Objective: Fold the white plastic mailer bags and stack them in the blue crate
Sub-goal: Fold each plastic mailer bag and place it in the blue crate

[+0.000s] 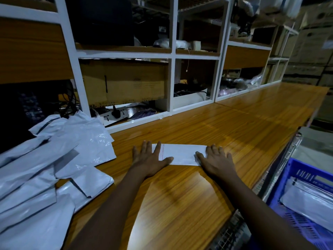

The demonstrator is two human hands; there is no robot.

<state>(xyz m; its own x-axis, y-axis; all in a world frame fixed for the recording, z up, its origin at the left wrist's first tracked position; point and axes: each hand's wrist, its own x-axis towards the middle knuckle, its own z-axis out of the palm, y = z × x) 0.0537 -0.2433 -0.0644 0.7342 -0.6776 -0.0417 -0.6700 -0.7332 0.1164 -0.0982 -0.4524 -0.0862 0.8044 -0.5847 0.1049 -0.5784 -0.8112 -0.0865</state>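
Note:
A white mailer bag (182, 153), folded into a narrow strip, lies flat on the wooden table (182, 193). My left hand (150, 158) presses its left end with fingers spread flat. My right hand (216, 160) presses its right end the same way. A heap of unfolded white mailer bags (54, 165) covers the table's left side. At the lower right, off the table's edge, stands the blue crate (295, 179) with folded white bags (310, 201) inside it.
White shelving (172, 56) with cardboard boxes, cables and a power strip (115, 113) runs along the back of the table. Stacked cartons fill the far right. The table stretches away to the right.

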